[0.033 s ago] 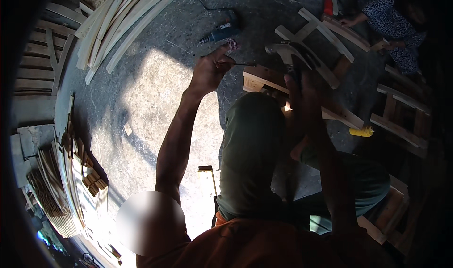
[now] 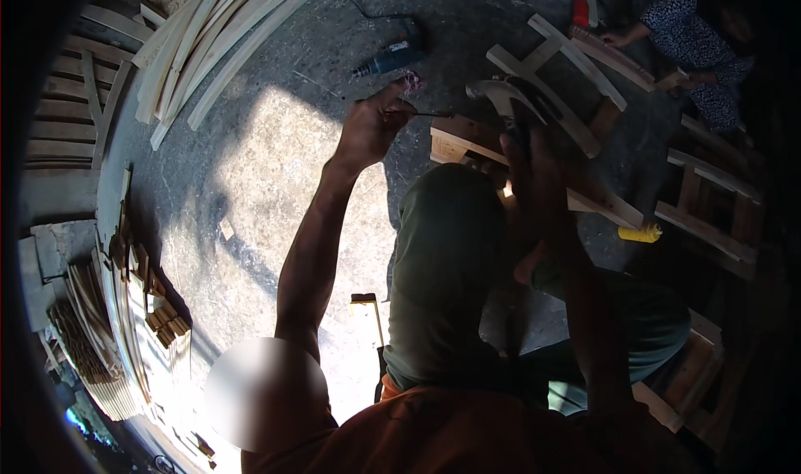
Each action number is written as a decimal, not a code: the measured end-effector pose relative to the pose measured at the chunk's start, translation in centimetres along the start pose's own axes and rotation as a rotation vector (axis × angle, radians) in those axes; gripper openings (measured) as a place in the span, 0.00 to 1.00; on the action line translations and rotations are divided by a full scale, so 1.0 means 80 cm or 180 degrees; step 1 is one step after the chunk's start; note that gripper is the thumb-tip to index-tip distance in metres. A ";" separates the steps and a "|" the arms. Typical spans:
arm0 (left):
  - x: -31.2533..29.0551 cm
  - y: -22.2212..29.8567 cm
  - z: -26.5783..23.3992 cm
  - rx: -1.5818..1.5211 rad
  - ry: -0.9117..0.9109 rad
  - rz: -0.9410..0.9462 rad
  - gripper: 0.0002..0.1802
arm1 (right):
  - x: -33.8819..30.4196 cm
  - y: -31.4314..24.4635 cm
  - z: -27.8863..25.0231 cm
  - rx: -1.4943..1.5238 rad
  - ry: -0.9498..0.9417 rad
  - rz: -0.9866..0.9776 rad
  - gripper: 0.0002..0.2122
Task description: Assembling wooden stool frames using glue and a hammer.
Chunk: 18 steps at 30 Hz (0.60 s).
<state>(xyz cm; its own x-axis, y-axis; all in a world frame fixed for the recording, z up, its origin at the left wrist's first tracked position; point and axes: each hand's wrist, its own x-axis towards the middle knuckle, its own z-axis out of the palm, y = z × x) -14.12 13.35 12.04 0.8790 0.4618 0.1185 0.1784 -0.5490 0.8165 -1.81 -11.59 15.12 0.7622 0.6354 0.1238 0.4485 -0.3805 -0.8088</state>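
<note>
Nail [image 2: 430, 113], a thin dark pin, sits in the upper middle of the frame, pinched at its near end by the fingertips of the left hand [image 2: 371, 128], whose grip is pressed together on it; its far end points right toward the wood piece [image 2: 467, 140]. Going from the left edge: stacked slats [image 2: 100, 324] and small blocks [image 2: 167, 320] lie at the lower left on the floor [image 2: 267, 182], and a fan of long pale laths [image 2: 225, 32] fills the upper left. A blue drill [image 2: 390, 57] lies on the floor just above the left hand. A hammer [image 2: 367, 303] with a pale handle lies on the floor at lower centre, beside the knee [image 2: 446, 257] in green cloth. Right of the nail, the right hand [image 2: 530, 153] is in shadow, closed round the handle of a claw hammer [image 2: 501, 98] whose head hangs above the wood piece. Beyond it lies a pale frame [image 2: 559, 65] of crossed bars. A yellow bottle [image 2: 641, 234] lies at the right. Another person [image 2: 684, 32] in patterned cloth sits at the upper right, and more wooden frames [image 2: 709, 199] stand along the right edge.
</note>
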 end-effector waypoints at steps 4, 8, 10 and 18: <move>0.001 -0.002 0.003 -0.0056 0.0142 -0.0005 0.25 | 0.001 -0.004 0.006 0.0057 -0.0017 -0.0406 0.20; 0.002 0.001 0.001 -0.0048 0.0084 -0.0002 0.24 | 0.009 -0.026 -0.001 0.0024 -0.0237 0.0035 0.20; 0.002 0.005 -0.001 0.0031 0.0063 0.0055 0.24 | 0.015 -0.042 -0.008 -0.0033 -0.0126 -0.0111 0.19; 0.005 0.005 -0.004 0.0049 -0.0178 -0.0100 0.25 | 0.043 -0.076 -0.036 0.0815 0.0898 -0.1297 0.16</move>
<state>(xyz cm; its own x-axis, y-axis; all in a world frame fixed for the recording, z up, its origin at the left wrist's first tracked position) -13.84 13.53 12.63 0.8962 0.4394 0.0608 0.2127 -0.5458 0.8105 -0.56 -9.06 22.10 0.6622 0.4790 0.5763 0.6320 0.0562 -0.7729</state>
